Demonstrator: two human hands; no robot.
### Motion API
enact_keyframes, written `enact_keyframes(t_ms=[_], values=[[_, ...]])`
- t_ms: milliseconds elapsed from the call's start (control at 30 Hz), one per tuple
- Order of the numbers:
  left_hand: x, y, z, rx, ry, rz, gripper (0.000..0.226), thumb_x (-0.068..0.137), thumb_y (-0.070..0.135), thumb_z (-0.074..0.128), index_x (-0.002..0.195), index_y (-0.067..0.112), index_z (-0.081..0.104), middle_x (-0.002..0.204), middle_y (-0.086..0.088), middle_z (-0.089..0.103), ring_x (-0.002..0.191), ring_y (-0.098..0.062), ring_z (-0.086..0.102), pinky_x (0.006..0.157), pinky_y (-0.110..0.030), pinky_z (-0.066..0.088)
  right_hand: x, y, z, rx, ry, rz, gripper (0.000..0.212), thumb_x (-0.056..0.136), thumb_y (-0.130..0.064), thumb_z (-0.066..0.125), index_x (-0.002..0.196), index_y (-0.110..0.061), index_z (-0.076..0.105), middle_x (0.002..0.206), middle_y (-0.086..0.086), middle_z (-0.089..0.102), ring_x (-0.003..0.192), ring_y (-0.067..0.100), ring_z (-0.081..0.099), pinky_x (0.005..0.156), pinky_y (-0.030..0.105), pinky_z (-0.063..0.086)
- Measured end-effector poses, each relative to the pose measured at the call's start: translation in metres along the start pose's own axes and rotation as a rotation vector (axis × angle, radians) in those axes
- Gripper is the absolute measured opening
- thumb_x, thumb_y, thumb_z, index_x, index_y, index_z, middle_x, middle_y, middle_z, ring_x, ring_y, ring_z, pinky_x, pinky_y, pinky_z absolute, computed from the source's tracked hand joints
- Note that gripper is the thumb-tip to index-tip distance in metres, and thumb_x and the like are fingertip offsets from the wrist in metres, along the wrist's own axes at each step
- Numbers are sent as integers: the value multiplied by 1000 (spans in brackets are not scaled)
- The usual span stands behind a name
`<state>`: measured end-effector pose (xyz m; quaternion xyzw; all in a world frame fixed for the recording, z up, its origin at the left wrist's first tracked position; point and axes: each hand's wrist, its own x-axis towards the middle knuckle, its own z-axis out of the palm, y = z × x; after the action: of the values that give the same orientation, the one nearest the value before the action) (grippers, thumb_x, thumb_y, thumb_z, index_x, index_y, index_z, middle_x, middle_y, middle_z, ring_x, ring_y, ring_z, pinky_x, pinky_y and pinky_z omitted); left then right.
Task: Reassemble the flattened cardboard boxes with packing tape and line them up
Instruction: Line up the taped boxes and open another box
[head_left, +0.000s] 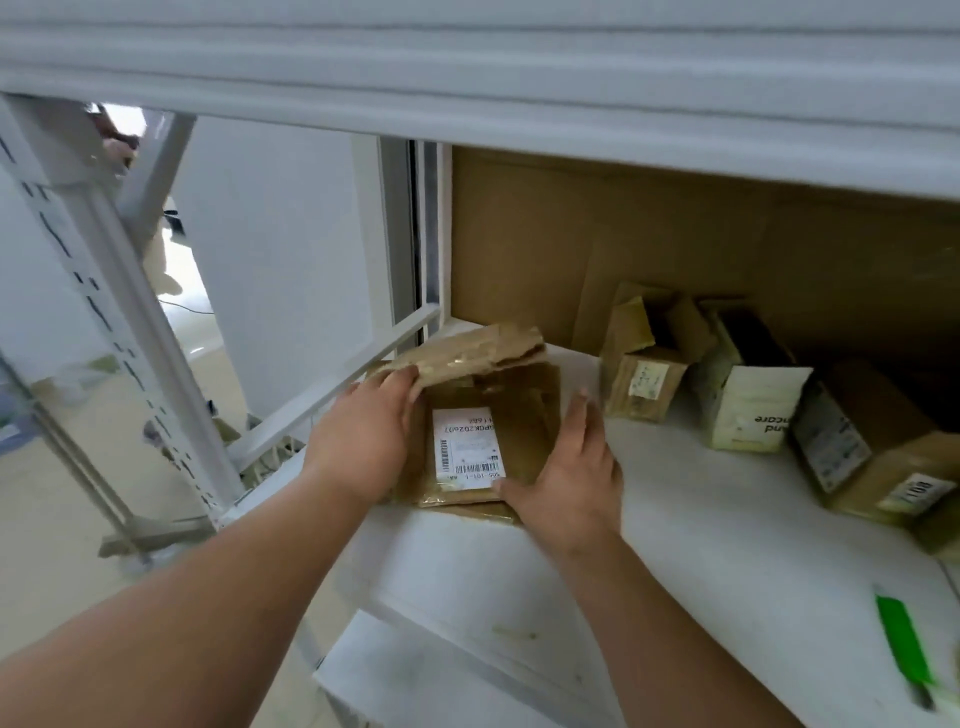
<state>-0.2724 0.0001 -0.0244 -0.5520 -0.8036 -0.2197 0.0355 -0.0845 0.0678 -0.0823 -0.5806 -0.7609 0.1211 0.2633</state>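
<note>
Brown box (488, 395) w/ white barcode label (467, 441); white shelf (675, 519); green strip (901, 644).

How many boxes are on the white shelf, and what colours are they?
Brown cardboard boxes: 3, the one held by both hands, a small one and one at the right.
White box: 1.
Total: 4.
</note>
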Motion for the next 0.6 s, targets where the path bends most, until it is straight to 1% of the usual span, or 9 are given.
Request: enact_keyframes(t_ms=[67,100,200,300,367,433,500,567,600], values=[[-2,-4,-4,-129,108,-9,39,106,41,25,131,27,51,118,-8,63,108,-32,57,79,-40,45,-8,4,1,21,-14,64,126,69,-64,75,151,-28,-14,163,6,10,146,31,25,118,51,26],[-3,-5,-6,-183,153,-18,39,106,39,25,128,25,53,112,-9,64,103,-33,58,76,-38,42,-12,8,1,17,-32,82,119,73,-64,71,151,-29,-12,163,4,12,146,30,25,118,51,25],[-10,0,-17,-343,291,-40,39,106,36,27,124,20,57,104,-10,66,97,-34,59,74,-34,38,-25,14,1,-73,-97,41,89,86,-61,55,152,-35,3,159,0,23,144,27,25,118,51,22],[-18,12,-28,-489,378,-15,36,106,37,29,115,20,60,96,-6,66,88,-28,58,72,-35,41,-39,11,-2,-122,-156,13,66,95,-56,41,153,-39,13,163,-1,13,149,27,10,121,53,10],[-26,22,-32,-560,364,18,34,106,36,31,112,20,61,94,-1,65,85,-21,56,71,-31,42,-48,9,-5,-65,-115,66,65,97,-53,43,154,-37,14,164,-2,9,150,25,6,121,50,10],[-36,31,-33,-609,317,67,32,106,36,32,111,23,61,89,4,63,78,-10,54,64,-16,39,-54,12,-14,62,-31,156,70,96,-47,50,155,-34,14,163,-2,13,149,24,13,120,45,17],[-46,39,-31,-627,262,85,31,106,38,31,109,25,60,84,8,62,74,0,55,60,-7,38,-56,20,-25,182,57,244,74,95,-41,56,155,-29,15,161,-1,19,146,24,21,116,44,24],[-55,47,-24,-645,197,77,32,105,40,30,105,23,57,85,9,62,78,2,56,65,-7,41,-58,33,-40,272,106,316,77,93,-37,60,154,-25,16,160,1,24,145,26,26,114,46,28],[-59,50,-18,-673,165,66,34,105,42,30,105,22,57,87,6,63,81,-3,58,73,-14,47,-58,40,-47,325,120,346,78,92,-36,62,154,-23,17,159,1,25,144,27,27,113,46,29]])
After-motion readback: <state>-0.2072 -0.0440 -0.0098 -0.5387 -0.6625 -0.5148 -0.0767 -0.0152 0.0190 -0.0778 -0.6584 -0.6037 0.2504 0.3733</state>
